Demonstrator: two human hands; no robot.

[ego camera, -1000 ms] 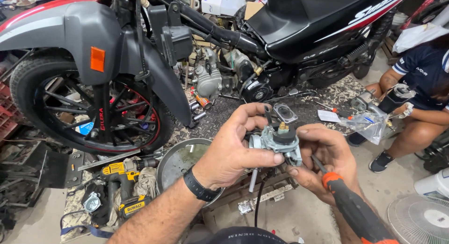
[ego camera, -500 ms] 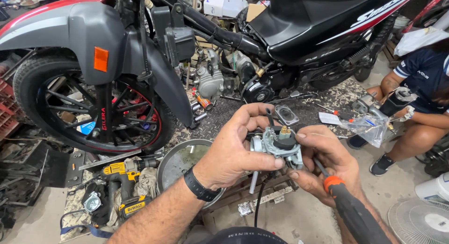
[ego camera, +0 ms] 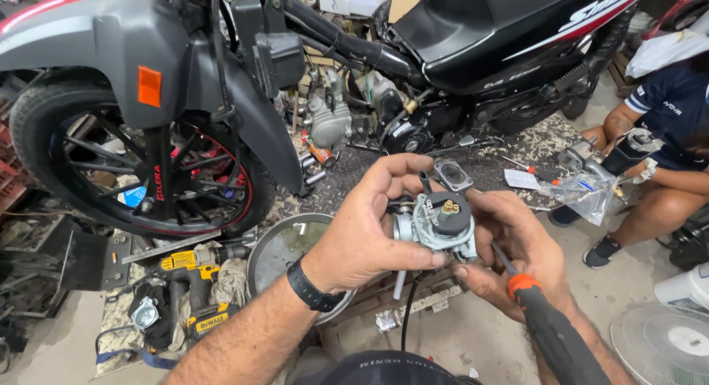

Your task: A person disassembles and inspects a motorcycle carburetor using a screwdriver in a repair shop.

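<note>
The motorcycle (ego camera: 413,53) fills the upper half of my view: black and red bodywork, glossy, with a white stripe graphic on the rear panel. On the grey front fender sits a small orange rectangular reflector (ego camera: 149,86). The front wheel (ego camera: 140,171) has black spokes and a red band along the rim, with a red vertical label on the fork leg. The floor (ego camera: 473,333) is bare concrete; under the engine it is covered by dark diamond-pattern plate.

At right, another person (ego camera: 665,134) in a dark blue shirt sits low on the floor beside a clear plastic bag (ego camera: 583,193). A white paper label (ego camera: 523,179), rectangular, lies flat on the plate near that bag.

Left of centre I see a round grey metal pan (ego camera: 284,248), dull and stained. Just beside it lies a yellow-and-black cordless drill (ego camera: 193,263), with its yellow battery pack bearing a black label.

The carburetor (ego camera: 437,222) is in mid-frame, held above the floor between both hands. It is cast pale grey metal, with a black float on top carrying two small brass fittings and a dark hose hanging below.

My left hand (ego camera: 369,222), wearing a black wristband, is closed around the carburetor body from the left. My right hand (ego camera: 517,252) cups it from beneath and also grips a screwdriver (ego camera: 546,326) with a black handle and orange collar.
</note>
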